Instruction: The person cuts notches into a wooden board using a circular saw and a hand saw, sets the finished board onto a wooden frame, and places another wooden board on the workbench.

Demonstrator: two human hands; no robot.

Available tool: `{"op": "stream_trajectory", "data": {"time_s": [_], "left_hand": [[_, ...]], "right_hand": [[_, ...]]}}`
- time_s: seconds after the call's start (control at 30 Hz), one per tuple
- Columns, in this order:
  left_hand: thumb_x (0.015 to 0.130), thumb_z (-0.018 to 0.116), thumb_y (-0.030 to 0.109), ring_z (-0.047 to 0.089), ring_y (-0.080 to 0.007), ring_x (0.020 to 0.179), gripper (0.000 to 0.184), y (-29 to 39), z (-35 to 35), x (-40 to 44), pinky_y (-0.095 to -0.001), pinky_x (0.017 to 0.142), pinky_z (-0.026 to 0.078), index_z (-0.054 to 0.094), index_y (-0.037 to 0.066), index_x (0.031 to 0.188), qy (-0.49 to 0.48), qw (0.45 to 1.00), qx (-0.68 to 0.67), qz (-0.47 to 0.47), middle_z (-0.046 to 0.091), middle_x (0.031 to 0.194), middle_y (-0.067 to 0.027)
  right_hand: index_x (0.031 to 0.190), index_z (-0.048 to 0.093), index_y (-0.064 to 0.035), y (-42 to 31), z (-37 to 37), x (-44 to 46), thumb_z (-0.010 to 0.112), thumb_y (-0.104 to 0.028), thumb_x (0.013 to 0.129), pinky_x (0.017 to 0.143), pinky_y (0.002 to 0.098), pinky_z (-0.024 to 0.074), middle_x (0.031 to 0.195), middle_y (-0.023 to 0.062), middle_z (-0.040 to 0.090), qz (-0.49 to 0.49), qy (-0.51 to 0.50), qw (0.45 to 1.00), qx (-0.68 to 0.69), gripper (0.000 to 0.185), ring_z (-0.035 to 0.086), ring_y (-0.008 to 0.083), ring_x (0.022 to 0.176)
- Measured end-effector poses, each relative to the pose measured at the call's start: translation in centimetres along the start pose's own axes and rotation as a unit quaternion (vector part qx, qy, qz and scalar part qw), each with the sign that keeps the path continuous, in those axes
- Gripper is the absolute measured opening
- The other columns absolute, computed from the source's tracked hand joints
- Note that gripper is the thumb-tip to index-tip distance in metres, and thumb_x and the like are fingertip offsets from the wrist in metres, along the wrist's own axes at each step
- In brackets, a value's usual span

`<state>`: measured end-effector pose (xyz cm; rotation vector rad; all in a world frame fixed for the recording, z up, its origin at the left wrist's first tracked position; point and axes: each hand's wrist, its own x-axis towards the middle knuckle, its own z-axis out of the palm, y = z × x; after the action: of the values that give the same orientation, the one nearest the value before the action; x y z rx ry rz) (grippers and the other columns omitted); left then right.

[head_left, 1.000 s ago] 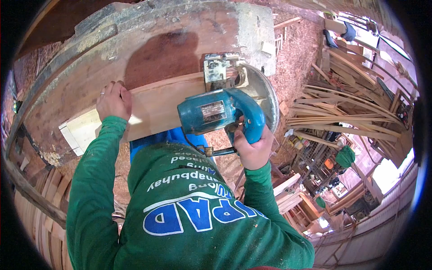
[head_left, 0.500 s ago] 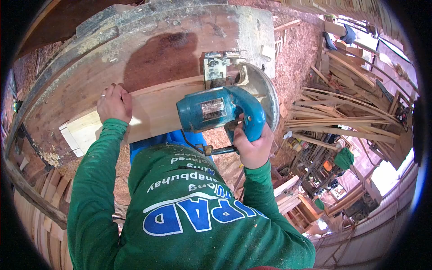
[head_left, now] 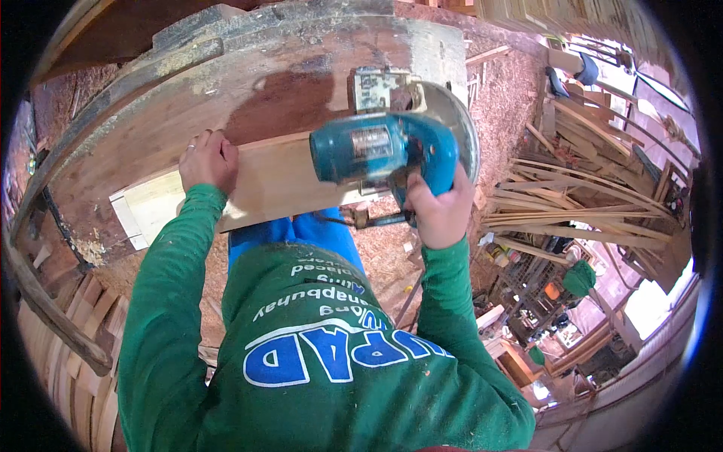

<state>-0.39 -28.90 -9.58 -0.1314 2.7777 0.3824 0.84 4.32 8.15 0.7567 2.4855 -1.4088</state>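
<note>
A pale wooden board [head_left: 275, 177] lies across the workbench [head_left: 177, 117], its near edge close to my body. My left hand [head_left: 208, 162], with a ring on one finger, presses on the board toward its left end, fingers bent over the far edge. My right hand [head_left: 440, 211] is wrapped around the rear handle of a blue circular saw [head_left: 361, 148], which sits over the board's right end. The saw's round guard [head_left: 463, 124] is on its right side; the blade's contact with the wood is hidden. A cord hangs from the handle.
Thin wooden strips [head_left: 587, 218] and scrap lumber are heaped at the right. Sawdust [head_left: 501, 98] covers the floor. Stacked planks [head_left: 90, 361] stand at lower left, beside a curved wooden piece [head_left: 60, 324]. A wire crate [head_left: 531, 282] with assorted items is at the right.
The saw, in my right hand, has moved forward across the board, away from my body. My left hand stays on the board. The whole view has shifted slightly to the right.
</note>
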Motion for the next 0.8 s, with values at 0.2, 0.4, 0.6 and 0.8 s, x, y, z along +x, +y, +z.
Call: {"op": "stream_trajectory", "data": {"time_s": [0.2, 0.4, 0.6, 0.8], "left_hand": [[0.093, 0.052, 0.032, 0.065, -0.0385, 0.101, 0.030, 0.5, 0.0, -0.3, -0.0535, 0.088, 0.051, 0.072, 0.010, 0.094, 0.028, 0.999, -0.030, -0.016, 0.071, 0.101, -0.0148], [0.095, 0.051, 0.035, 0.067, -0.0418, 0.098, 0.034, 1.4, -0.2, -0.4, -0.0544, 0.087, 0.052, 0.073, 0.009, 0.095, 0.061, 0.997, -0.046, -0.012, 0.073, 0.105, -0.0186], [0.095, 0.056, 0.044, 0.068, -0.0382, 0.110, 0.043, 2.7, 1.4, 0.0, -0.0532, 0.095, 0.051, 0.068, 0.009, 0.117, 0.045, 0.994, -0.095, 0.029, 0.072, 0.114, -0.0184], [0.077, 0.076, 0.065, 0.041, -0.0436, 0.146, 0.099, 21.7, 0.3, -2.7, -0.0595, 0.116, 0.037, 0.044, 0.013, 0.156, -0.069, 0.931, 0.050, 0.356, 0.045, 0.154, -0.0245]], "right_hand": [[0.103, 0.069, -0.0018, -0.5, -0.6, -1.0, 0.071, -0.011, 0.080, 0.066, 0.0345, 0.0510, 0.074, 0.0094, 0.065, -0.047, 0.028, 0.998, 0.004, 0.025, 0.057, 0.0156, 0.065], [0.110, 0.071, -0.0026, 4.8, -7.5, -11.9, 0.073, -0.014, 0.079, 0.070, 0.0357, 0.0538, 0.079, 0.0104, 0.069, -0.090, 0.125, 0.987, -0.045, 0.033, 0.062, 0.0181, 0.068], [0.109, 0.071, -0.0014, 18.8, -11.5, -22.0, 0.071, -0.014, 0.078, 0.072, 0.0368, 0.0547, 0.081, 0.0109, 0.070, 0.086, 0.244, 0.964, 0.058, 0.034, 0.064, 0.0198, 0.068], [0.102, 0.070, -0.0006, 33.1, -10.0, -30.4, 0.070, -0.016, 0.076, 0.059, 0.0384, 0.0521, 0.075, 0.0080, 0.066, 0.366, 0.385, 0.841, 0.103, 0.030, 0.064, 0.0199, 0.061]]}}
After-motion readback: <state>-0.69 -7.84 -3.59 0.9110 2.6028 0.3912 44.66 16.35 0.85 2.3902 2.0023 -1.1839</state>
